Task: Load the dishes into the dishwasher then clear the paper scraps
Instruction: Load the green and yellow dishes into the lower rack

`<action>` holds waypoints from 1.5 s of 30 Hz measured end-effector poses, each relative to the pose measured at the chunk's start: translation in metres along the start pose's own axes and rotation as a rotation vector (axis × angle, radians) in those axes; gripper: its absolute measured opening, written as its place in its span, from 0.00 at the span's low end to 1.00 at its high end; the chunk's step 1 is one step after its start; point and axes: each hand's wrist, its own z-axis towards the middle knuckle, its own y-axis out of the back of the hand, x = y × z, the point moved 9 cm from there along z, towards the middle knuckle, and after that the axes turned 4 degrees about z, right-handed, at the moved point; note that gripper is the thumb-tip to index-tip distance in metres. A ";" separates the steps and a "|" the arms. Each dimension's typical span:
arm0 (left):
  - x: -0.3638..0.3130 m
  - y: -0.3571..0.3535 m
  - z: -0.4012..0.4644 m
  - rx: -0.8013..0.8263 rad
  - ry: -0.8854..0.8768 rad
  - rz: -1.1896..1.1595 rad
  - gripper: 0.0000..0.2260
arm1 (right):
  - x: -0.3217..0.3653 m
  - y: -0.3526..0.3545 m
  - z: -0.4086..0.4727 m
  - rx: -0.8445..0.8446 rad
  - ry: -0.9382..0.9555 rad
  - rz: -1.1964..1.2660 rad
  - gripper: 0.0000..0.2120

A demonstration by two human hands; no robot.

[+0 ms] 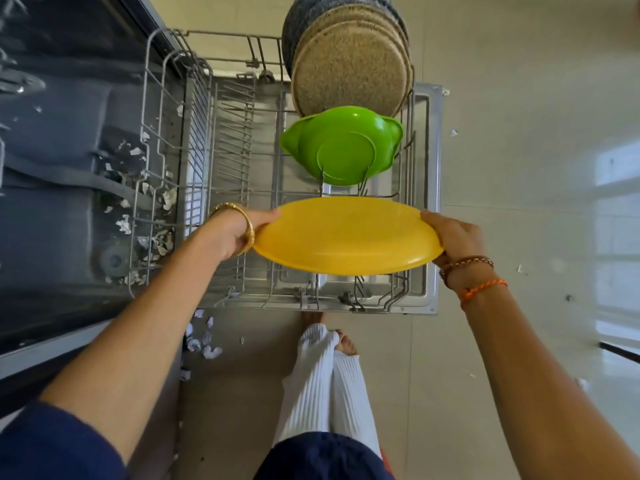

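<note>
I hold a yellow plate over the near part of the pulled-out dishwasher rack. My left hand grips its left rim and my right hand grips its right rim. Behind it a green bowl stands on edge between the tines. Several speckled beige and grey plates stand upright at the far end of the rack. White paper scraps lie on the dark surface left of the rack, and more paper scraps lie on the floor by the rack's near corner.
The open dishwasher's dark interior fills the left side. Light floor tiles spread to the right, with a few tiny scraps on them. My legs in white trousers stand just before the rack's front edge.
</note>
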 end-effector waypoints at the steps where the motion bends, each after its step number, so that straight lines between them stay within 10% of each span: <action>1: 0.004 -0.002 0.002 0.000 0.006 -0.003 0.16 | -0.002 0.001 -0.002 0.000 -0.009 -0.003 0.16; 36: 0.022 -0.006 0.052 -0.257 0.071 -0.369 0.14 | -0.010 -0.026 0.029 -0.123 -0.189 0.211 0.14; 45: 0.046 0.009 0.040 -0.600 0.041 -0.346 0.17 | -0.028 -0.029 0.029 -0.097 -0.171 0.210 0.12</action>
